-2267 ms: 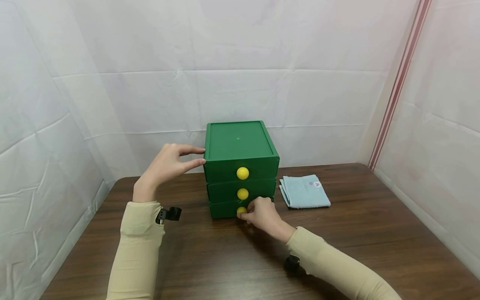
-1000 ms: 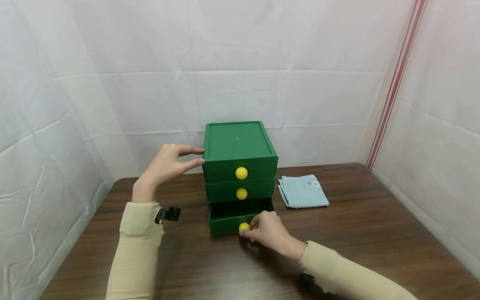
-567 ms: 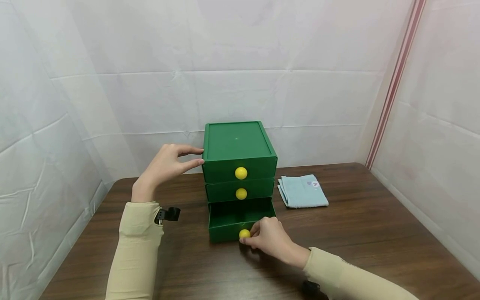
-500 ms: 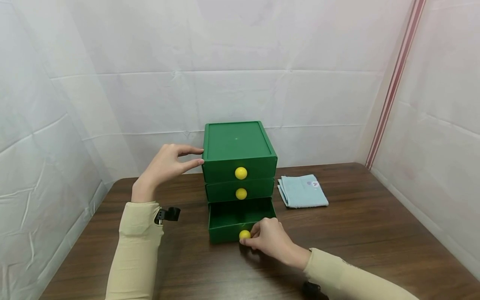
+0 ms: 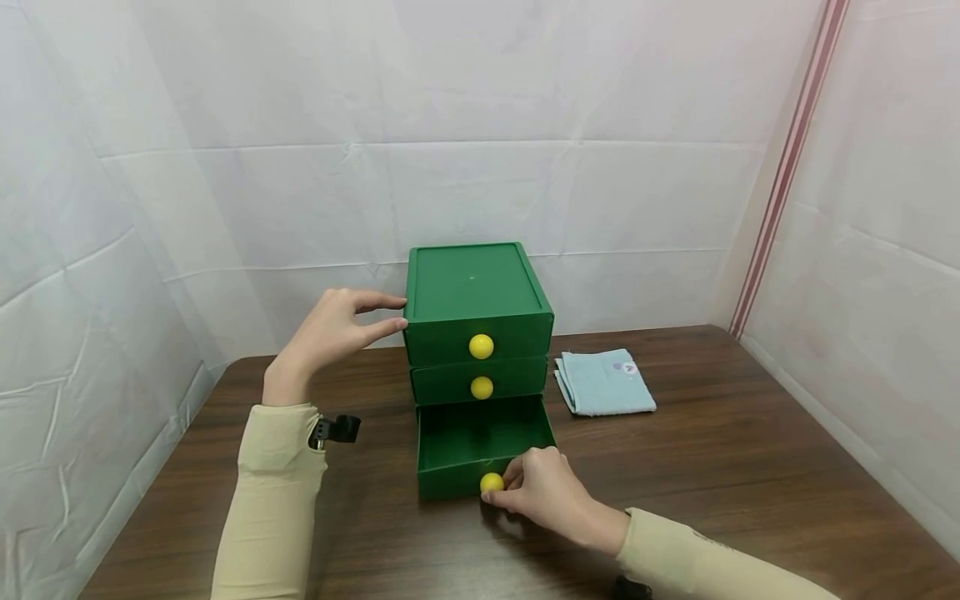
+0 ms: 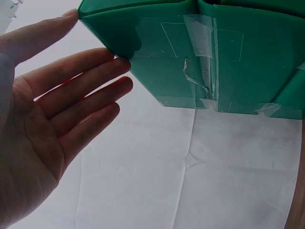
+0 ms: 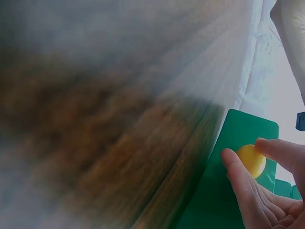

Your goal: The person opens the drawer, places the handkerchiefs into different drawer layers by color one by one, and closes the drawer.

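A green three-drawer box (image 5: 476, 300) stands on the brown table (image 5: 750, 467). Its bottom drawer (image 5: 480, 450) is pulled out and looks bare inside. My right hand (image 5: 542, 492) pinches that drawer's yellow knob (image 5: 491, 482) between thumb and fingers; the right wrist view shows the knob (image 7: 251, 160) between my fingertips (image 7: 233, 164). My left hand (image 5: 333, 329) rests with straight fingers against the box's upper left corner; the left wrist view shows those fingers (image 6: 90, 71) touching the green side (image 6: 190, 57). The upper two drawers, with yellow knobs (image 5: 481, 346), are closed.
A folded light-blue cloth (image 5: 603, 382) lies on the table to the right of the box. White sheeted walls enclose the table at the back and both sides. A small black camera (image 5: 337, 429) sits on my left wrist.
My right hand has pulled the bottom drawer out toward me by its knob, from closed to well open. The left hand has stayed on the box's corner.
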